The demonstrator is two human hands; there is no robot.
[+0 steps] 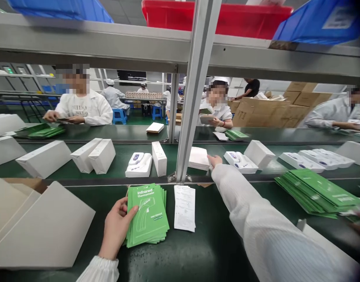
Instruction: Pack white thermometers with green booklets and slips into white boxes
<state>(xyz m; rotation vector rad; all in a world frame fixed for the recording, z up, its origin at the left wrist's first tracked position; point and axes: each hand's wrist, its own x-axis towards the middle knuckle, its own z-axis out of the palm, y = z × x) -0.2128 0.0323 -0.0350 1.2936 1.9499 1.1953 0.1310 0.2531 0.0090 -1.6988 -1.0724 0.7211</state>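
My left hand [117,223] holds the left edge of a stack of green infrared thermometer user manuals [149,215], thumb on the top cover and fingers curled at the side. To the right of the stack lies a small pile of white printed leaflets [184,207]. My right hand [215,161] is stretched out to the belt beyond, its fingers at the right end of a white box [197,158]. The metal post stands just left of that box. Part of my right hand's grip is hidden.
White boxes [102,156] and white trays with thermometers [139,164] line the belt [118,150]. A large white carton [45,231] stands at left; more green manuals [317,192] lie at right. A metal post [194,94] rises ahead. Co-workers sit opposite; another hand shows at far right.
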